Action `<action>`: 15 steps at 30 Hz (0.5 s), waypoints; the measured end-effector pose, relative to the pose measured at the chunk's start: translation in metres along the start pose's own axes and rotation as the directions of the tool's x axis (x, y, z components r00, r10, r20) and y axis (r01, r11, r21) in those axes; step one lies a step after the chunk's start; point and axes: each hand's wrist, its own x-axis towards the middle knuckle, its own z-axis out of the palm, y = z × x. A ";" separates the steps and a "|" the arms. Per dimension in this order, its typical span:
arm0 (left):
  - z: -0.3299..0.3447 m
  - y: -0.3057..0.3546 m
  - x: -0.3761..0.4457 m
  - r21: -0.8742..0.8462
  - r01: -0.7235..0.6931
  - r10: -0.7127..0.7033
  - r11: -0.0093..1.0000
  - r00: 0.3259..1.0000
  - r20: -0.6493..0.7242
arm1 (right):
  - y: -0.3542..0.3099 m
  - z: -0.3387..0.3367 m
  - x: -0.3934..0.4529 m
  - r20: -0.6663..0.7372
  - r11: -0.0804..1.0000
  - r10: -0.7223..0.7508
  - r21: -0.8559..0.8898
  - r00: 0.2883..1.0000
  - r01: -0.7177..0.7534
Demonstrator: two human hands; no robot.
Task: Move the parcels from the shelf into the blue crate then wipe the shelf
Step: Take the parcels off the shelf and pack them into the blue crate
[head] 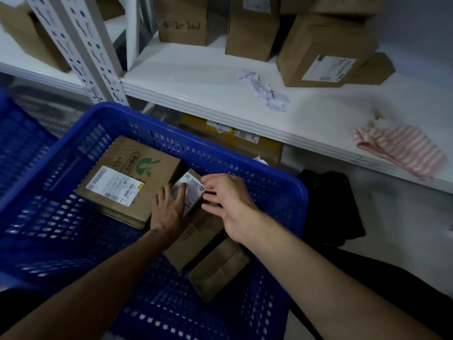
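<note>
– Lying tilted in the blue crate [220, 148]: small parcel [190, 190], white label up, propped against the brown boxes [196, 239] below it.
– Hands?
– Left hand [169, 209] flat on it, fingers straight and slightly spread, index across the label. Right hand [228, 200] at its right edge, fingers loosely bent and spread, tips by the edge. Cannot tell if they grip.
– Neighbours in the crate?
– Large parcel [132, 175] with a green logo and a shipping label, just beside it on the left. One more brown box [218, 271] nearer the person.
– And the shelf?
– White shelf [208, 77] behind the crate. Three cardboard parcels [323, 50] stand at the back. Crumpled paper scraps [264, 90] lie mid-shelf, and a pink striped cloth [402, 150] lies near the front edge, far right.
– Floor?
– Black bag [328, 207] just right of the crate. Second blue crate [14, 143] at the far left, blurred.
</note>
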 end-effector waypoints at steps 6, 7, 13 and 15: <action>0.014 0.011 0.013 0.135 -0.060 0.055 0.989 0.998 0.036 | -0.004 -0.006 0.000 0.027 0.998 0.056 0.027 0.998 -0.057; 0.019 0.010 0.013 0.126 -0.059 0.055 0.990 0.998 0.028 | -0.005 -0.006 0.000 0.032 0.997 0.069 0.026 0.997 -0.069; 0.043 -0.003 0.017 0.016 -0.114 0.114 0.993 0.994 0.001 | -0.009 -0.008 0.004 0.044 0.992 0.125 0.005 0.991 -0.125; 0.047 -0.007 0.021 -0.031 -0.189 0.189 0.981 0.982 -0.015 | -0.004 -0.009 0.004 0.056 0.997 0.076 0.011 0.996 -0.077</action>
